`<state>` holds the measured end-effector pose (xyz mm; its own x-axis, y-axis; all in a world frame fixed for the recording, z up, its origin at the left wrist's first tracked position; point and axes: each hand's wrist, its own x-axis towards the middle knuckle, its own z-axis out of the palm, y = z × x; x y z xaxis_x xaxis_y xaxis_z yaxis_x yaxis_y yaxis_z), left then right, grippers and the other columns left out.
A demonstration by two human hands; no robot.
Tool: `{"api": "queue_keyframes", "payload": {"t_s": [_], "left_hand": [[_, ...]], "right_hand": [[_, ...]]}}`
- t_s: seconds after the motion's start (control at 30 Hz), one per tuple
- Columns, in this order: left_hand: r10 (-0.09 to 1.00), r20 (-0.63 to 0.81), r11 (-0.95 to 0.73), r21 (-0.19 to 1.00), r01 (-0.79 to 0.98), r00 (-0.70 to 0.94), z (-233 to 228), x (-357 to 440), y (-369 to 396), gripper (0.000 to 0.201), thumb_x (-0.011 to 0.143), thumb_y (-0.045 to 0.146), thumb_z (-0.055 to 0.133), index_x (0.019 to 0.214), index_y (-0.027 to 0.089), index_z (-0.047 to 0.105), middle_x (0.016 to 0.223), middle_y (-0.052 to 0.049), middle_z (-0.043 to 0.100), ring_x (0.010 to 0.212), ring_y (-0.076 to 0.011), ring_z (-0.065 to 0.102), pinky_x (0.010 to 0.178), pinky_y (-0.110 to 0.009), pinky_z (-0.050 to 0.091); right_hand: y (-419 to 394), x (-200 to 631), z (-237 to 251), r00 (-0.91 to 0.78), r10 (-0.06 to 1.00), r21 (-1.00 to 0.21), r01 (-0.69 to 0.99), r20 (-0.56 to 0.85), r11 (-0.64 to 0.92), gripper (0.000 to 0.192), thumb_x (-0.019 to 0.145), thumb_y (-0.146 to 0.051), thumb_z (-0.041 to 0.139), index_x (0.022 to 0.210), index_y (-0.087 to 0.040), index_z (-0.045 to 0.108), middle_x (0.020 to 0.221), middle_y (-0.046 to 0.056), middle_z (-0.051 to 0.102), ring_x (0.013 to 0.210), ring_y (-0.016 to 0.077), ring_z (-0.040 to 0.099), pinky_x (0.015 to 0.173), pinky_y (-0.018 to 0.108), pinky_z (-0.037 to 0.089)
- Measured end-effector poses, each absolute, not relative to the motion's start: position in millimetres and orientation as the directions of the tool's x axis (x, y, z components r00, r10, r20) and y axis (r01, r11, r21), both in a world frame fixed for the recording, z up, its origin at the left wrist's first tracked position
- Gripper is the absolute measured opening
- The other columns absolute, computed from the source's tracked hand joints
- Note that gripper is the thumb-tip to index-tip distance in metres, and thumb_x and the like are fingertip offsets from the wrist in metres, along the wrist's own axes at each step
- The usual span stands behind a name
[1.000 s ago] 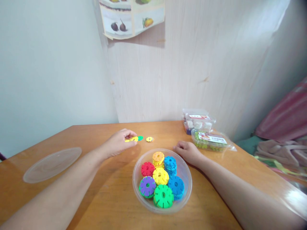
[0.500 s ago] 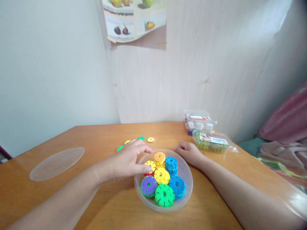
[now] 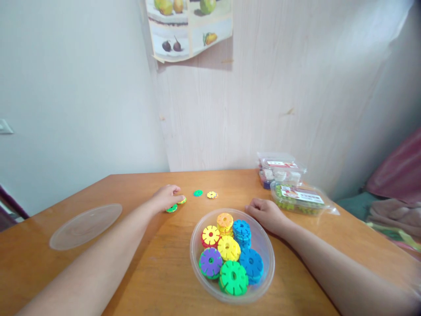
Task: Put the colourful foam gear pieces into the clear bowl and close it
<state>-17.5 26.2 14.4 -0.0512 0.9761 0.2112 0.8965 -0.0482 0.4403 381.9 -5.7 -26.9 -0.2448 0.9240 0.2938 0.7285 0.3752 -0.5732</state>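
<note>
A clear plastic bowl point(image 3: 263, 259) sits on the wooden counter point(image 3: 158, 281) nearest the person. It holds stacks of notched plastic discs: a green stack point(image 3: 233, 277) at the front, purple point(image 3: 211, 262) and blue point(image 3: 251, 262) stacks behind it, then yellow point(image 3: 229, 248), a yellow disc on a red one point(image 3: 210, 236), a second blue stack point(image 3: 241, 229) and an orange stack point(image 3: 225, 220) at the back.

The right hand point(image 3: 267, 214) rests on the counter just beside the bowl's far right rim, its fingers curled loosely inward and holding nothing visible.

The left hand point(image 3: 166, 197) lies farther out, to the left of the bowl. Its fingers are bent down over loose discs on the counter: a green disc point(image 3: 171, 208) shows at the near edge of the hand and a yellow disc point(image 3: 182, 200) at the fingertips. Whether the fingers grip either disc cannot be determined.

Beyond these, a second green disc point(image 3: 198, 193) and a yellow-and-white disc point(image 3: 212, 195) lie apart on the counter.

A clear round lid point(image 3: 86, 225) lies flat at the far left. Two labelled clear boxes point(image 3: 297, 195) stand at the far right, against the wall.
</note>
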Motion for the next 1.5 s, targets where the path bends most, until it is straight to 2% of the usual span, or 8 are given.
{"api": "queue_keyframes", "payload": {"t_s": [0.27,0.43,0.6,0.93,1.03,1.17,1.33,1.5], "left_hand": [[0.988,0.153,-0.044,0.411,0.911,-0.022,1.7,-17.0,31.8,0.036,0.068,0.040,0.065,0.097,0.021,0.068,0.101,-0.007,0.073,0.093,-0.0227,0.068,0.078,-0.029,0.050],[0.985,0.169,-0.048,0.400,0.915,-0.022,11.8,-18.7,23.6,0.044,0.067,0.043,0.066,0.105,0.020,0.067,0.106,-0.008,0.072,0.096,-0.0231,0.067,0.079,-0.029,0.050],[0.986,0.152,-0.118,0.329,0.937,0.071,15.9,-15.9,16.8,0.037,0.059,0.039,0.069,0.092,0.021,0.071,0.094,-0.005,0.071,0.089,-0.0239,0.066,0.074,-0.029,0.048],[0.984,0.177,-0.073,0.388,0.919,0.003,20.1,-10.2,13.6,0.043,0.064,0.034,0.067,0.103,0.018,0.066,0.105,-0.008,0.068,0.094,-0.0229,0.065,0.079,-0.029,0.050],[0.982,0.190,-0.103,0.468,0.878,0.013,41.0,6.9,-4.1,0.044,0.066,0.037,0.067,0.105,0.018,0.066,0.106,-0.008,0.067,0.096,-0.0234,0.064,0.080,-0.031,0.051],[0.956,0.201,-0.292,0.617,0.731,0.212,78.6,44.6,-48.2,0.042,0.074,0.042,0.065,0.110,0.021,0.064,0.110,-0.006,0.066,0.104,-0.0231,0.061,0.089,-0.036,0.050],[0.864,0.171,-0.482,0.554,0.679,0.474,101.7,83.5,-97.7,0.037,0.075,0.041,0.069,0.107,0.023,0.064,0.113,-0.004,0.065,0.107,-0.0215,0.059,0.095,-0.037,0.047],[0.840,0.106,-0.516,0.459,0.723,0.532,100.6,94.9,-114.6,0.035,0.071,0.039,0.074,0.101,0.025,0.065,0.110,-0.002,0.065,0.106,-0.0223,0.059,0.094,-0.037,0.047]], "right_hand": [[-7.0,382.2,-26.9,-0.238,0.925,-0.584,0.721,0.295,0.372,0.034,0.086,-0.044,0.051,0.062,-0.020,0.051,0.061,-0.001,0.058,0.060,0.0145,0.052,0.052,0.027,0.030],[-6.7,381.9,-26.2,-0.248,0.926,-0.590,0.716,0.286,0.374,0.033,0.085,-0.043,0.051,0.062,-0.020,0.050,0.060,-0.001,0.057,0.060,0.0144,0.053,0.053,0.027,0.030],[-6.6,381.5,-27.2,-0.240,0.926,-0.575,0.730,0.292,0.370,0.035,0.086,-0.044,0.051,0.061,-0.020,0.050,0.059,-0.001,0.057,0.059,0.0140,0.051,0.052,0.027,0.029],[-7.2,381.6,-25.2,-0.248,0.922,-0.579,0.721,0.298,0.381,0.034,0.086,-0.044,0.051,0.062,-0.020,0.051,0.062,-0.001,0.058,0.061,0.0145,0.052,0.053,0.027,0.031],[-7.4,381.6,-25.8,-0.242,0.925,-0.590,0.716,0.292,0.374,0.033,0.086,-0.044,0.051,0.062,-0.020,0.051,0.061,-0.001,0.058,0.060,0.0147,0.052,0.053,0.027,0.032],[-6.6,382.4,-27.9,-0.236,0.926,-0.597,0.712,0.294,0.370,0.034,0.086,-0.045,0.051,0.062,-0.021,0.051,0.061,-0.001,0.058,0.060,0.0148,0.053,0.052,0.026,0.031],[-6.1,383.3,-28.2,-0.247,0.924,-0.588,0.716,0.293,0.377,0.034,0.086,-0.045,0.051,0.063,-0.020,0.053,0.062,0.000,0.060,0.060,0.0145,0.053,0.053,0.026,0.032],[-6.0,382.8,-28.1,-0.249,0.921,-0.586,0.714,0.299,0.383,0.033,0.086,-0.044,0.051,0.064,-0.020,0.054,0.063,0.000,0.061,0.059,0.0143,0.052,0.053,0.026,0.032]]}}
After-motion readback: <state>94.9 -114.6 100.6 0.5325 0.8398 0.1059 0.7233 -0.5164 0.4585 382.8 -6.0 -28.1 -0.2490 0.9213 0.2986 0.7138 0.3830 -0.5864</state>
